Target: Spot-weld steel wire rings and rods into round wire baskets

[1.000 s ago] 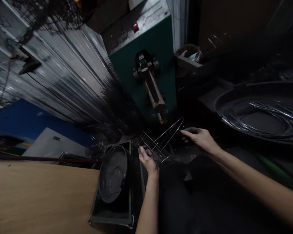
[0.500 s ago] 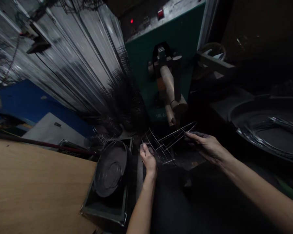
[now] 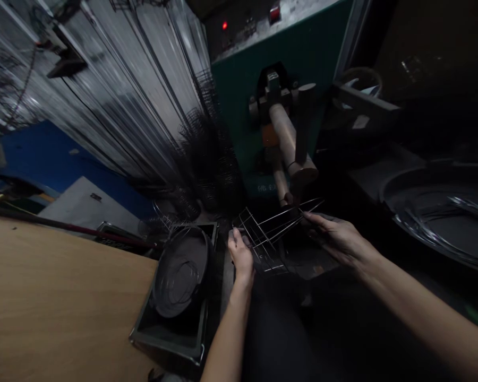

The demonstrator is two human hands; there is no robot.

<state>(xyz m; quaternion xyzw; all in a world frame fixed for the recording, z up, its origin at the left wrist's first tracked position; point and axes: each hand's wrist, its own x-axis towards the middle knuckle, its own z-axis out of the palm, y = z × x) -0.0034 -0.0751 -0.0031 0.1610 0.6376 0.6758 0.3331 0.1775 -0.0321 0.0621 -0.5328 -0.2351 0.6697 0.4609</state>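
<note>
A wire rack point(image 3: 265, 239) of thin metal rods is held between my two hands, in front of a green machine point(image 3: 239, 101). My left hand point(image 3: 241, 252) is closed on the rack's left side, thumb on top. My right hand point(image 3: 336, 236) pinches the right end of the rods between thumb and fingers; its lower fingers are in shadow. Just above the rack is the tip of the machine's lower cylindrical arm point(image 3: 282, 185), under a thicker upper arm point(image 3: 289, 135). In the dim light I cannot tell whether rack and arm touch.
At left, a dark round pan point(image 3: 183, 273) with thin wire rings rests on an open metal box point(image 3: 167, 339), beside a wooden board point(image 3: 63, 297). A large round tub point(image 3: 386, 196) with wire pieces stands at right. Stacked wire rings point(image 3: 207, 154) stand behind.
The view has shifted slightly, so the machine appears a little further right. Both hands keep their hold on the wire rack, which sits nearer beneath the lower arm's tip.
</note>
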